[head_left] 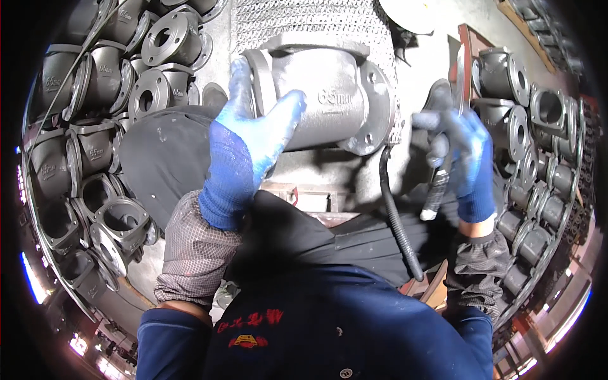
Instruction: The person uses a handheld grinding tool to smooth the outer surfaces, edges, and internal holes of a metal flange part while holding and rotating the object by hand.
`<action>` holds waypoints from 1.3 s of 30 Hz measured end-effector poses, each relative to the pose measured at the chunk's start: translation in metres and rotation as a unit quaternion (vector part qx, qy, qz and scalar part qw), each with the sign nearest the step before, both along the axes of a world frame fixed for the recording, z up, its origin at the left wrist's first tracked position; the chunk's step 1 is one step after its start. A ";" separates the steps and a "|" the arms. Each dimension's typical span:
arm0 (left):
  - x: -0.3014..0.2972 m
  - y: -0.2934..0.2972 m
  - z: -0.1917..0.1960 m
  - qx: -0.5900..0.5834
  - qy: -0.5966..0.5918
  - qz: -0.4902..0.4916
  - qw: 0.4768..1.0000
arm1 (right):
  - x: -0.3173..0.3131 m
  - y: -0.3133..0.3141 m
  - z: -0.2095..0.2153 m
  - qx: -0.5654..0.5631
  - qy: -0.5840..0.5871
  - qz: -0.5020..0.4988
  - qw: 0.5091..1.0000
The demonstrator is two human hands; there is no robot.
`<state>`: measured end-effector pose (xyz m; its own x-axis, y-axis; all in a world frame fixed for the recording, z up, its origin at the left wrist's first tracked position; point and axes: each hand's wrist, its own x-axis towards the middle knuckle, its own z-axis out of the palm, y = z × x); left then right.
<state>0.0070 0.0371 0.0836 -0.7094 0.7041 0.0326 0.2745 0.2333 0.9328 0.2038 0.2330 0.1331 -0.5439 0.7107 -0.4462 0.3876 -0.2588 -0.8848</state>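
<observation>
Dark blue jacket (304,329) lowest. Left hand (244,142) spread flat on grey valve casting (323,101); right hand (459,149) curled round handled tool (437,187), apart from casting. Work seemingly midway.

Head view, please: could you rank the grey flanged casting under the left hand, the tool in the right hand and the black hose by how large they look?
1. Grey flanged casting, clearly largest.
2. Black hose.
3. Tool in the right hand.
Hose and tool look close; the hand hides part of the tool, so their order is unsure.

valve body (329,104) centre, casting stacks (95,145) left, right.
</observation>
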 end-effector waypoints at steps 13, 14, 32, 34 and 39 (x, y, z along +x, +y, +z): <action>0.008 -0.028 -0.008 -0.057 0.441 -0.073 0.893 | 0.002 -0.077 -0.011 -0.011 0.000 0.083 0.996; 0.013 -0.030 -0.008 -0.044 0.281 -0.021 0.958 | 0.001 -0.077 -0.011 -0.006 -0.017 0.112 0.994; 0.006 -0.045 -0.019 0.019 -0.330 0.143 0.933 | 0.002 -0.097 -0.005 -0.010 -0.092 0.095 0.991; 0.009 -0.037 -0.012 -0.010 -0.336 0.170 0.926 | 0.009 -0.099 -0.010 0.066 -0.064 0.141 0.986; 0.013 -0.030 -0.005 0.074 -0.319 0.145 0.934 | 0.012 -0.107 -0.022 0.071 -0.065 0.146 0.985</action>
